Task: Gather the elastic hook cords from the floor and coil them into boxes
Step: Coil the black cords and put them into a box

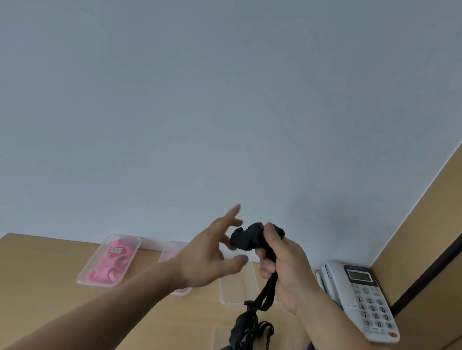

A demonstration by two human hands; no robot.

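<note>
Right hand: the right hand is held up above the light brown wooden counter. Its grip is clamped round a black elastic hook cord, with fingers and thumb curled on the strands.
Cord: a wound bunch of it sticks out above the fist. The rest hangs below the fist down to a loose black tangle over the near clear plastic box at the bottom edge of the view.
Left hand: the left hand is just beside the wound bunch, grip apart, fingers spread and straight. Whether a fingertip touches the cord cannot be told.
Far boxes: three shallow clear plastic boxes stand in a row by the wall. The left box is filled with pink cords. The middle box also shows pink and is partly hidden by the left forearm. The right box lies behind the hands.
Telephone: a white push-button desk telephone sits at the counter's right end, next to a tan wooden panel.
Backdrop: a pale blue-grey wall fills the upper view.
</note>
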